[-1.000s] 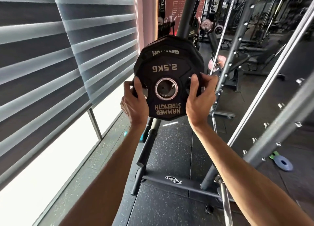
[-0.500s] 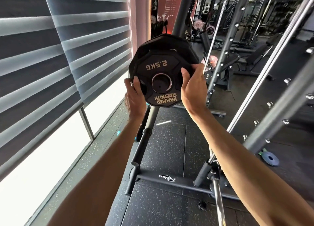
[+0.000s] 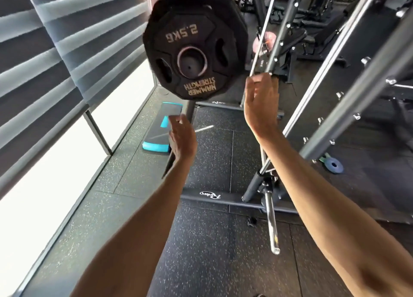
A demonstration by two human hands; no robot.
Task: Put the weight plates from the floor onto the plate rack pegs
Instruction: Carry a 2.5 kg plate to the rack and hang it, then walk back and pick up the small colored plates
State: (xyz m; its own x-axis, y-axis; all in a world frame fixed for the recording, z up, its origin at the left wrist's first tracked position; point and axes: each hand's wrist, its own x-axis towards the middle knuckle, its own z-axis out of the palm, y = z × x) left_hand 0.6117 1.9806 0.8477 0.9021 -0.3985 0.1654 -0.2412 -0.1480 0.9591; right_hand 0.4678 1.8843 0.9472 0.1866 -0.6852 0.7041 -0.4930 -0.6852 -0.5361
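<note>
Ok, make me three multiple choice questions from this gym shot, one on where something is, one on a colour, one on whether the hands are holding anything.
1. Where is the small blue plate?
A. on the floor by the rack's right side
B. on a peg
C. in the right hand

2. What colour trims the step platform?
A. red
B. turquoise
C. yellow

3. What state are the left hand and right hand in?
A. both gripping the 2.5 kg plate
B. only the right gripping
C. both open, off it

Answers: 1 A, it lies flat on the rubber floor. 2 B, its edge is turquoise. 3 C, fingers are spread below the plate, which sits on its peg.
</note>
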